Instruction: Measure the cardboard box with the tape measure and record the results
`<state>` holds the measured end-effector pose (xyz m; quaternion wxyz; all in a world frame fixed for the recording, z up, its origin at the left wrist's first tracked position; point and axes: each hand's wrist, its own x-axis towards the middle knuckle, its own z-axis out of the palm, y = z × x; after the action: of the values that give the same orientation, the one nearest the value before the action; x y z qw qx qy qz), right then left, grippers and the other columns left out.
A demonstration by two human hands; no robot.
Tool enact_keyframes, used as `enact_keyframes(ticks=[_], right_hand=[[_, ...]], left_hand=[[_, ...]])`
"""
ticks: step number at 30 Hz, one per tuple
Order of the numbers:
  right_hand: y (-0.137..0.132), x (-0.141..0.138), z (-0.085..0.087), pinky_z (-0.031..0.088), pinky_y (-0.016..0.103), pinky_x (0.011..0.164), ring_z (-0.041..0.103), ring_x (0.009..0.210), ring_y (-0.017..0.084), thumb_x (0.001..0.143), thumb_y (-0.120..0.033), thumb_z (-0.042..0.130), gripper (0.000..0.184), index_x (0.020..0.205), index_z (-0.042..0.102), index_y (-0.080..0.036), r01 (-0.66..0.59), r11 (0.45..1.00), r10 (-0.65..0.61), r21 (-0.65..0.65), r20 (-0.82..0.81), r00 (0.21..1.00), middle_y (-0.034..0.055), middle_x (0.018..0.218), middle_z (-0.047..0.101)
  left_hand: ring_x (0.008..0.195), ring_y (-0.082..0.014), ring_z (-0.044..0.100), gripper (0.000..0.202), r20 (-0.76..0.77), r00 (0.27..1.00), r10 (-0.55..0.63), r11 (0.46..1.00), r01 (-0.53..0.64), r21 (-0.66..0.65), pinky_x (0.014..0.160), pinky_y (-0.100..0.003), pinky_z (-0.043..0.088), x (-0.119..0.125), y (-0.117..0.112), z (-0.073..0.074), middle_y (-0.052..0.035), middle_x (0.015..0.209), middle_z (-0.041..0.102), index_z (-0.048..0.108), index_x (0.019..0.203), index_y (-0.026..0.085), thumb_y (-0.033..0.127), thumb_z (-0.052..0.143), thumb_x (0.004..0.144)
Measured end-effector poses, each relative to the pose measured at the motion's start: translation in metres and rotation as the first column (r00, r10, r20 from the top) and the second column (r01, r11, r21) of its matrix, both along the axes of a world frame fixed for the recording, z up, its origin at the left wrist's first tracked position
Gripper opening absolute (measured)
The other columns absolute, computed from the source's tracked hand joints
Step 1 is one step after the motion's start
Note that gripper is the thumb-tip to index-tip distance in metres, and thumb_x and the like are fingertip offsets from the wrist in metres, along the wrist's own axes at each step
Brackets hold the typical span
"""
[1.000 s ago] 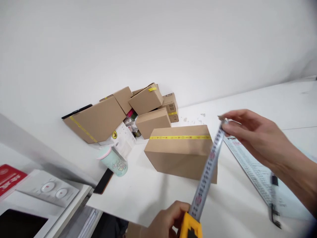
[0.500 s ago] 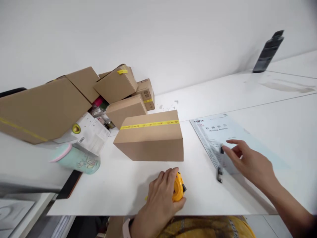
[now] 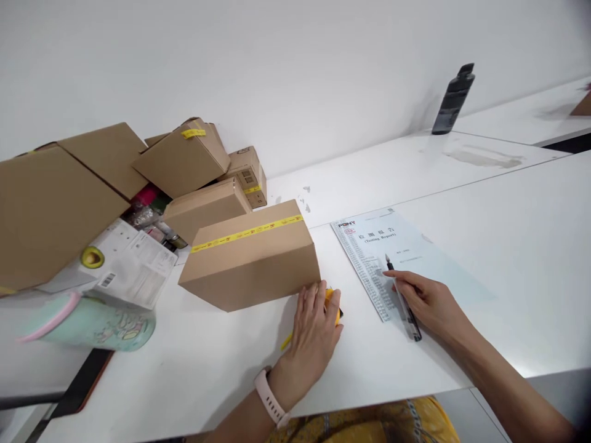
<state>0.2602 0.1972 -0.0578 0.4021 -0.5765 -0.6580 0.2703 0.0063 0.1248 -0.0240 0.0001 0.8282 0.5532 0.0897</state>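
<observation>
My left hand [image 3: 313,329], with a pink watch strap on its wrist, is closed over a yellow tape measure [image 3: 329,296], mostly hidden under the fingers. A bit of yellow shows on the other side of the hand. The fingertips are at the lower right corner of a taped cardboard box [image 3: 252,274]. In my right hand [image 3: 427,301] is a fountain pen [image 3: 410,323], its metal nib pointing away from me. The pen lies over the edge of a pale blue testing report [image 3: 392,246], to the right of the box.
More cardboard boxes [image 3: 182,160] are piled at the back left against the wall. A white package [image 3: 133,258] and a mint tumbler [image 3: 111,323] with a pink rim stand at the left. A dark bottle [image 3: 455,101] is at the back right.
My right hand has closed on the pen, and its nib now shows. My left hand has moved forward with the tape measure, up to the box. The view has shifted to the right.
</observation>
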Motion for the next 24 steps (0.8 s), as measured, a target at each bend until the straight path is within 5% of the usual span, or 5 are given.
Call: enact_keyframes(ticks=[5, 9, 16, 20, 24], right_hand=[[0.001, 0.004, -0.004, 0.055, 0.034, 0.066, 0.070, 0.083, 0.023, 0.093, -0.028, 0.050, 0.033, 0.118, 0.071, -0.023, -0.070, 0.988, 0.062, 0.135, 0.062, 0.996, 0.0071, 0.097, 0.074], [0.003, 0.004, -0.007, 0.053, 0.037, 0.069, 0.068, 0.088, 0.026, 0.094, -0.029, 0.050, 0.023, 0.109, 0.067, -0.022, 0.001, 0.955, -0.081, 0.295, 0.257, 0.963, 0.0087, 0.095, 0.073], [-0.002, 0.005, 0.012, 0.044, 0.037, 0.060, 0.062, 0.070, 0.025, 0.094, -0.055, 0.055, 0.032, 0.081, 0.055, -0.026, 0.477, 0.867, -0.490, 0.143, 0.079, 0.868, 0.0047, 0.071, 0.064], [-0.007, 0.006, 0.016, 0.054, 0.042, 0.084, 0.072, 0.092, 0.026, 0.098, -0.064, 0.050, 0.044, 0.116, 0.065, -0.027, 0.173, 0.975, -0.219, -0.142, -0.441, 0.870, 0.0075, 0.097, 0.077], [-0.010, 0.001, 0.018, 0.056, 0.038, 0.082, 0.072, 0.097, 0.028, 0.082, -0.060, 0.077, 0.043, 0.107, 0.074, -0.025, -0.122, 0.928, -0.064, -0.352, -0.473, 0.879, 0.0082, 0.101, 0.078]], left_hand=[[0.142, -0.0333, 0.050, 0.052, -0.017, 0.962, -0.272, 0.933, 0.268, 0.239, 0.121, -0.049, 0.039, 0.043, -0.010, -0.007, -0.0180, 0.151, 0.056, 0.051, 0.143, 0.005, 0.037, 0.055, 0.101], [0.133, -0.0292, 0.059, 0.049, -0.070, 0.940, -0.335, 0.905, 0.342, 0.255, 0.117, -0.040, 0.043, 0.067, -0.014, -0.012, -0.0161, 0.139, 0.066, 0.059, 0.133, 0.003, 0.039, 0.055, 0.100], [0.131, -0.0297, 0.061, 0.063, -0.098, 0.935, -0.340, 0.894, 0.354, 0.276, 0.116, -0.039, 0.041, 0.079, -0.020, -0.023, -0.0181, 0.138, 0.067, 0.060, 0.133, 0.002, 0.054, 0.047, 0.100], [0.141, -0.0313, 0.053, 0.073, -0.069, 0.937, -0.343, 0.916, 0.349, 0.198, 0.117, -0.039, 0.039, 0.076, -0.025, -0.022, -0.0202, 0.150, 0.057, 0.052, 0.143, 0.003, 0.062, 0.040, 0.100], [0.141, -0.0339, 0.052, 0.081, -0.085, 0.934, -0.346, 0.919, 0.356, 0.171, 0.115, -0.042, 0.040, 0.074, -0.024, -0.017, -0.0235, 0.150, 0.055, 0.050, 0.143, 0.003, 0.069, 0.038, 0.098]])
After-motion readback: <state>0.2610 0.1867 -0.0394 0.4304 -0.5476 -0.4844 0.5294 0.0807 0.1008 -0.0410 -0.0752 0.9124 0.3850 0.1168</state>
